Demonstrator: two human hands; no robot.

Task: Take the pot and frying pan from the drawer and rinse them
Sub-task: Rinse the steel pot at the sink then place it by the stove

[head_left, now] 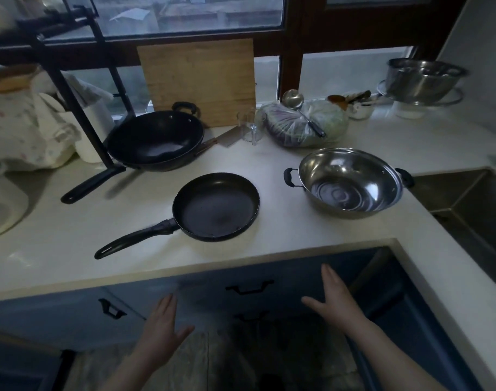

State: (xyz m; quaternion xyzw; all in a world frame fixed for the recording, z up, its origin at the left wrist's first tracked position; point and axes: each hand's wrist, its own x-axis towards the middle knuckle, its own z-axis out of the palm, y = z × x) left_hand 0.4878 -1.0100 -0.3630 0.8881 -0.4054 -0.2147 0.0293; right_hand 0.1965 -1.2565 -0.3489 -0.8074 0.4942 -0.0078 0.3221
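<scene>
1. Two bare hands are hovering below the counter's front edge, before the blue drawer fronts (249, 289): the left hand (162, 325) and right hand (337, 300) are both spread flat, holding nothing.
2. Sitting near the front edge of the pale counter (72, 249), the black non-stick frying pan (215, 206) is probably light and rigid; its long black handle (134, 240) is offering the best grip.
3. Resting toward the sink-side edge, the shiny steel two-handled pot (350, 183) is looking slippery; gripping both side loops seems wise.
</scene>
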